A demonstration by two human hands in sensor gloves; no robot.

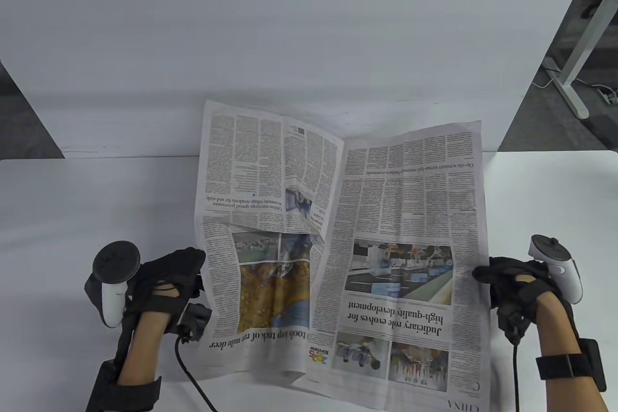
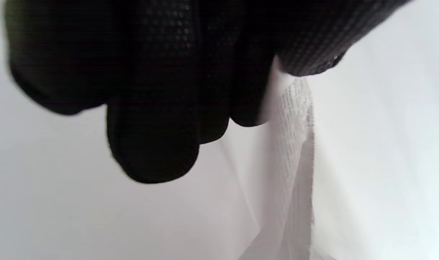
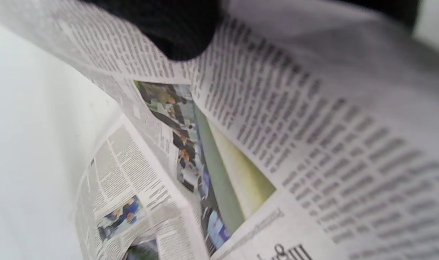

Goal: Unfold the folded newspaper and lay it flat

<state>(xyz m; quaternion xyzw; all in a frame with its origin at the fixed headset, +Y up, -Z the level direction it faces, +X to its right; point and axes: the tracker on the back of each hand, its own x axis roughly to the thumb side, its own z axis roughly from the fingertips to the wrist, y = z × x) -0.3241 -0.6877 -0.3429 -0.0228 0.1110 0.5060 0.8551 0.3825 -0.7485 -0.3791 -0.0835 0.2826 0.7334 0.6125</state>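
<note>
Newspaper point(image 1: 347, 248) opened wide above table point(image 1: 72, 219), left hand point(image 1: 164, 286) and right hand point(image 1: 512, 286) pinching outer edges; thin sheets likely to tear or sag crooked at the centre crease.

The newspaper point(image 1: 347, 248) spreads over the table point(image 1: 72, 219) between left hand point(image 1: 164, 286) and right hand point(image 1: 516, 286).

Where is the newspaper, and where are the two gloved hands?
newspaper point(image 1: 396, 219), table view, right page text.
left hand point(image 1: 166, 281), table view, back of glove.
right hand point(image 1: 514, 281), table view, back of glove.
</note>
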